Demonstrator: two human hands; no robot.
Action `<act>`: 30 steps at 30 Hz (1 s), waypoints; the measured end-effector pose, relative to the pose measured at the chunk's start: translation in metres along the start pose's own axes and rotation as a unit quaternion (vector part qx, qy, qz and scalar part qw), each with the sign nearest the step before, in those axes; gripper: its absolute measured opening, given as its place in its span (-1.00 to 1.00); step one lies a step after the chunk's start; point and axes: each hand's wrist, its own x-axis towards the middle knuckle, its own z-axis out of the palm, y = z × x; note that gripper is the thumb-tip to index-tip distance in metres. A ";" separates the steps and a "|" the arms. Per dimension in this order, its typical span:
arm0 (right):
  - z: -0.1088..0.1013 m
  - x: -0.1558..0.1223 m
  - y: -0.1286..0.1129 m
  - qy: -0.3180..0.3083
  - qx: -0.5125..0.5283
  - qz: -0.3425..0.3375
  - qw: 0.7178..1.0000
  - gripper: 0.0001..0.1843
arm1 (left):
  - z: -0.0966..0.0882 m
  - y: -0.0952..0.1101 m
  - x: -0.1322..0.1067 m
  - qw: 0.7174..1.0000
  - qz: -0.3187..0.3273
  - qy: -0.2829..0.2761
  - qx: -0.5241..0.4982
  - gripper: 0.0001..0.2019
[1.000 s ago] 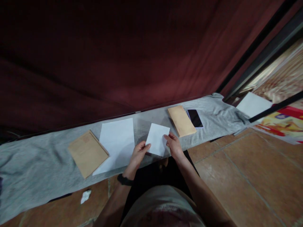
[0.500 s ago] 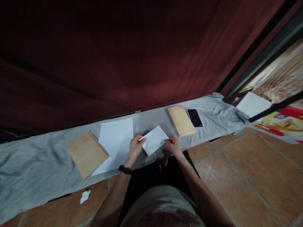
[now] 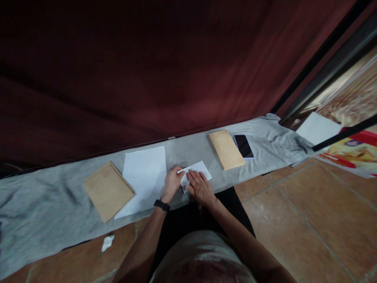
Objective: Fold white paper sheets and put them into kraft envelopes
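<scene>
A small white sheet of paper point(image 3: 200, 169), folded over, lies on the grey cloth point(image 3: 44, 196) in front of me. My left hand point(image 3: 173, 181) pinches its left edge with curled fingers. My right hand point(image 3: 200, 188) lies flat on top of the paper with fingers stretched out, pressing it down. A larger white sheet point(image 3: 144, 179) lies just left of my hands. A black band point(image 3: 161, 204) is on my left wrist.
A brown envelope point(image 3: 108, 190) lies left of the large sheet, another brown envelope point(image 3: 226, 149) to the right with a dark phone point(image 3: 243, 146) beside it. A dark red curtain point(image 3: 147, 70) hangs behind. A white paper scrap point(image 3: 107, 242) lies on the tiled floor point(image 3: 309, 220).
The small sheet was held up by both hands, then turned and folded down. Now it lies on the cloth with my right hand moved onto it, flat.
</scene>
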 end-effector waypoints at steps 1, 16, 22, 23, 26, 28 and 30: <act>0.002 0.000 0.001 0.003 -0.010 0.007 1.000 -0.40 | 0.000 0.000 0.000 1.000 -0.003 -0.002 0.009 -0.96; -0.009 0.000 0.057 0.044 -0.071 0.089 0.992 -0.36 | -0.004 0.001 0.001 1.000 -0.005 -0.005 0.018 -0.96; -0.009 -0.001 0.061 0.059 -0.087 0.096 0.990 -0.36 | -0.001 0.006 -0.005 0.999 -0.015 0.008 0.047 -0.86; -0.009 -0.001 0.061 0.060 -0.088 0.097 0.990 -0.36 | 0.001 0.008 -0.008 0.998 -0.008 0.020 0.066 -0.80; -0.009 -0.001 0.060 0.064 -0.086 0.098 0.989 -0.36 | 0.011 0.017 -0.023 0.980 0.084 0.074 0.166 -0.62; -0.008 -0.001 0.059 0.067 -0.083 0.096 0.990 -0.36 | 0.024 0.021 -0.034 0.955 0.176 0.068 0.229 -0.54; -0.008 -0.001 0.060 0.067 -0.082 0.094 0.990 -0.37 | 0.040 0.025 -0.045 0.935 0.242 0.011 0.259 -0.49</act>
